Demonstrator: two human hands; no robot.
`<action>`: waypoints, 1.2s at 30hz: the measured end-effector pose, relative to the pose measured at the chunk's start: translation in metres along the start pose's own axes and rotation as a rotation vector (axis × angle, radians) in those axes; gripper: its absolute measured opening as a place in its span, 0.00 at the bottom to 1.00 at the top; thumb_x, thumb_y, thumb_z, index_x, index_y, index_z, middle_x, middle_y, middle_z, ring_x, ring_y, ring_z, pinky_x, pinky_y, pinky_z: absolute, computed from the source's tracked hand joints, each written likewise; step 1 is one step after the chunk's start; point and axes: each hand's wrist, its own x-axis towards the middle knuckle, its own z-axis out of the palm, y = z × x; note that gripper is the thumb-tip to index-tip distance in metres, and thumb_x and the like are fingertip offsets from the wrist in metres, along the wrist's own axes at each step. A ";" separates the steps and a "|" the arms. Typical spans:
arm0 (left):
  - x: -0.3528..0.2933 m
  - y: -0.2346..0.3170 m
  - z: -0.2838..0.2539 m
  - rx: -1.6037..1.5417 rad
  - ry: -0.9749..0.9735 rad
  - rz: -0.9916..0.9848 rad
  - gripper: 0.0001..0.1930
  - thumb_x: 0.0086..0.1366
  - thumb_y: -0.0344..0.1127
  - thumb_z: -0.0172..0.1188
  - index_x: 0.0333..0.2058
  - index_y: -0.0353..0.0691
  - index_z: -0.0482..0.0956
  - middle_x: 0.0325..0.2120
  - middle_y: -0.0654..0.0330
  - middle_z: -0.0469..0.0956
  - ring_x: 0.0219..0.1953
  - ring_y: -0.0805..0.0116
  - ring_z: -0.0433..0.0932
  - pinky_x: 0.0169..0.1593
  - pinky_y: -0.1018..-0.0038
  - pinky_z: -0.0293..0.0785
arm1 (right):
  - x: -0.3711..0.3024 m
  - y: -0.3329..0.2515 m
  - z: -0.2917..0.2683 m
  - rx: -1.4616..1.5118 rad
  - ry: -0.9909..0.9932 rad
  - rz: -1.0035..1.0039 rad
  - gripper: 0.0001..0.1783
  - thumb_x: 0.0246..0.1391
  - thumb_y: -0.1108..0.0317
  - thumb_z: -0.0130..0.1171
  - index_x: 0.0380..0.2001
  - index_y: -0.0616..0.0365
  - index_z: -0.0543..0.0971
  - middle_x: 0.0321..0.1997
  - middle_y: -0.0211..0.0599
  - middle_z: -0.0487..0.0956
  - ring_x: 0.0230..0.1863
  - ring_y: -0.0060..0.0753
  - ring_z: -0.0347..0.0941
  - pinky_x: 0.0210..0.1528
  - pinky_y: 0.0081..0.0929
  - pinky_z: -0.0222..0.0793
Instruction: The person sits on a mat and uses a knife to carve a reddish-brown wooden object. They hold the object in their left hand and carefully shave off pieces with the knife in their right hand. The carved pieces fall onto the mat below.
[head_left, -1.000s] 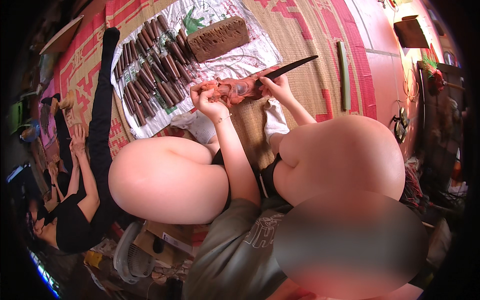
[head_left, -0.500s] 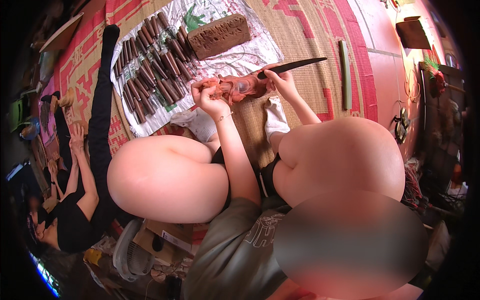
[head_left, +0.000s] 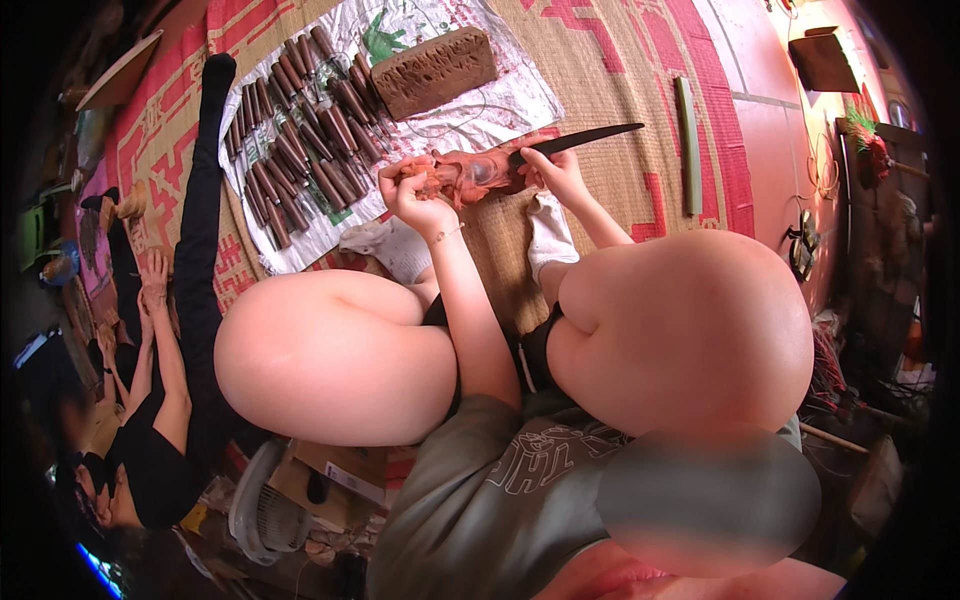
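i see the left hand (head_left: pixel 418 195) curled tight around one end of a reddish-brown carved piece (head_left: pixel 468 175), fingers pressed against it. the right hand (head_left: pixel 553 172) is closed on the handle of a dark knife (head_left: pixel 585 139) at the other end of the piece, the blade pointing away from the piece toward the right. the carved piece sits in the air between both hands, just above the woven mat (head_left: pixel 620 80) and in front of the knees.

just beyond the carved piece lies a white plastic sheet (head_left: pixel 500 100) on the mat. on it, left of the piece, i count rows of dark brown sticks (head_left: pixel 300 150) laid side by side, and directly past the piece a brown rectangular block (head_left: pixel 435 70). to the right of the piece, well apart, a long green strip (head_left: pixel 687 145) lies on the mat. far left of the piece, another person in black (head_left: pixel 190 300) lies stretched on the floor.
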 end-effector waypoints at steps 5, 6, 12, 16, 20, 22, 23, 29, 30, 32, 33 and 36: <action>0.004 -0.005 -0.005 0.005 0.011 0.032 0.13 0.38 0.25 0.45 0.28 0.36 0.69 0.24 0.53 0.73 0.29 0.64 0.72 0.39 0.73 0.69 | 0.005 -0.010 -0.008 0.077 0.029 -0.090 0.09 0.52 0.67 0.54 0.34 0.60 0.75 0.19 0.31 0.75 0.16 0.14 0.68 0.17 0.11 0.60; 0.004 -0.004 -0.006 0.007 0.008 0.030 0.13 0.38 0.25 0.45 0.28 0.36 0.69 0.24 0.53 0.73 0.29 0.64 0.72 0.39 0.73 0.70 | 0.006 -0.012 -0.001 0.111 0.018 -0.089 0.09 0.52 0.68 0.54 0.34 0.61 0.75 0.19 0.31 0.75 0.16 0.14 0.68 0.17 0.11 0.60; 0.004 -0.003 -0.004 0.002 0.039 0.039 0.11 0.37 0.25 0.46 0.25 0.35 0.67 0.22 0.56 0.71 0.27 0.66 0.71 0.39 0.73 0.68 | 0.009 -0.001 -0.009 -0.093 0.107 -0.140 0.07 0.52 0.70 0.53 0.32 0.61 0.76 0.19 0.29 0.75 0.16 0.14 0.68 0.15 0.12 0.60; 0.002 -0.002 -0.006 0.038 0.038 0.028 0.13 0.39 0.25 0.44 0.29 0.36 0.69 0.24 0.53 0.73 0.28 0.64 0.72 0.37 0.74 0.70 | 0.010 -0.008 -0.023 0.060 0.096 -0.128 0.08 0.52 0.70 0.52 0.32 0.63 0.75 0.19 0.32 0.75 0.15 0.14 0.67 0.14 0.11 0.58; 0.006 -0.005 -0.007 0.040 0.027 0.021 0.13 0.40 0.26 0.44 0.29 0.35 0.68 0.24 0.53 0.72 0.28 0.65 0.72 0.37 0.74 0.70 | 0.004 -0.015 -0.007 -0.054 0.021 -0.068 0.08 0.51 0.70 0.54 0.33 0.62 0.76 0.21 0.31 0.75 0.18 0.15 0.68 0.19 0.14 0.63; 0.005 -0.005 -0.006 0.031 0.039 0.017 0.13 0.40 0.26 0.44 0.29 0.35 0.68 0.24 0.53 0.73 0.28 0.65 0.72 0.37 0.73 0.70 | 0.001 -0.012 -0.004 -0.087 0.031 -0.110 0.07 0.51 0.70 0.54 0.33 0.62 0.76 0.22 0.31 0.75 0.19 0.16 0.69 0.20 0.15 0.65; 0.005 -0.005 -0.005 0.044 0.027 0.032 0.13 0.40 0.26 0.44 0.29 0.35 0.68 0.24 0.53 0.73 0.28 0.65 0.72 0.37 0.73 0.70 | 0.005 -0.011 -0.008 -0.095 0.067 -0.131 0.07 0.51 0.72 0.53 0.32 0.63 0.76 0.23 0.31 0.76 0.20 0.16 0.70 0.21 0.15 0.67; 0.004 -0.001 -0.003 0.050 0.010 0.033 0.12 0.41 0.25 0.44 0.29 0.35 0.68 0.23 0.54 0.72 0.28 0.65 0.71 0.38 0.74 0.69 | 0.009 -0.015 -0.019 -0.067 0.032 -0.101 0.07 0.50 0.73 0.52 0.32 0.63 0.76 0.22 0.31 0.76 0.19 0.14 0.70 0.19 0.12 0.64; 0.004 -0.002 -0.003 0.039 0.029 0.022 0.11 0.41 0.25 0.44 0.28 0.35 0.68 0.23 0.55 0.72 0.28 0.66 0.71 0.38 0.74 0.69 | 0.007 -0.019 -0.018 -0.071 -0.005 -0.088 0.07 0.50 0.73 0.52 0.32 0.63 0.76 0.21 0.31 0.76 0.19 0.14 0.69 0.19 0.12 0.64; 0.007 -0.002 -0.004 0.025 0.067 0.022 0.11 0.42 0.25 0.44 0.28 0.35 0.68 0.23 0.55 0.72 0.28 0.66 0.71 0.37 0.74 0.69 | 0.009 -0.008 -0.020 -0.132 0.028 -0.087 0.07 0.50 0.73 0.52 0.32 0.63 0.77 0.21 0.31 0.76 0.19 0.14 0.69 0.18 0.13 0.64; 0.008 -0.002 -0.004 0.038 0.073 0.034 0.10 0.42 0.25 0.44 0.28 0.35 0.68 0.23 0.56 0.71 0.27 0.66 0.71 0.37 0.74 0.69 | 0.008 -0.004 -0.025 -0.135 0.088 -0.078 0.07 0.50 0.73 0.52 0.32 0.63 0.77 0.21 0.31 0.76 0.18 0.14 0.69 0.18 0.13 0.64; 0.008 -0.003 -0.004 0.050 0.130 0.060 0.10 0.42 0.25 0.44 0.28 0.35 0.68 0.23 0.57 0.70 0.27 0.67 0.70 0.37 0.74 0.68 | 0.012 -0.001 -0.042 -0.110 0.239 -0.144 0.08 0.50 0.72 0.52 0.32 0.64 0.77 0.20 0.32 0.76 0.16 0.15 0.68 0.16 0.12 0.62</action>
